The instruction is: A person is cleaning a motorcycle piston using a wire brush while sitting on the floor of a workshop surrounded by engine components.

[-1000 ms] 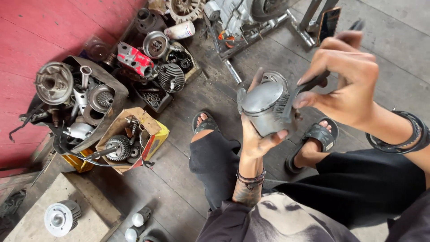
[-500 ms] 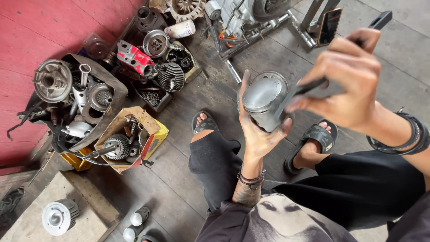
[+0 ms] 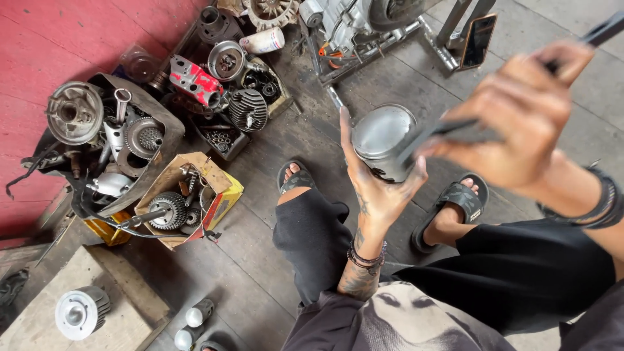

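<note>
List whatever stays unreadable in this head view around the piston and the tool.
- Right hand: motion-blurred, so its grip on the dark tool is unclear.
- Tool's tip: blurred against the piston; contact uncertain.
- Piston underside: hidden by the left hand.
- Tool's far end: cut off by the frame's right edge.

1. The grey metal piston [image 3: 382,142] is sitting upright, its dull domed top is facing up, dark grime is showing low on its side.
2. The thin dark tool [image 3: 455,127] is lying slanted, its lower end is touching the piston top, its upper end is pointing up-right.
</note>
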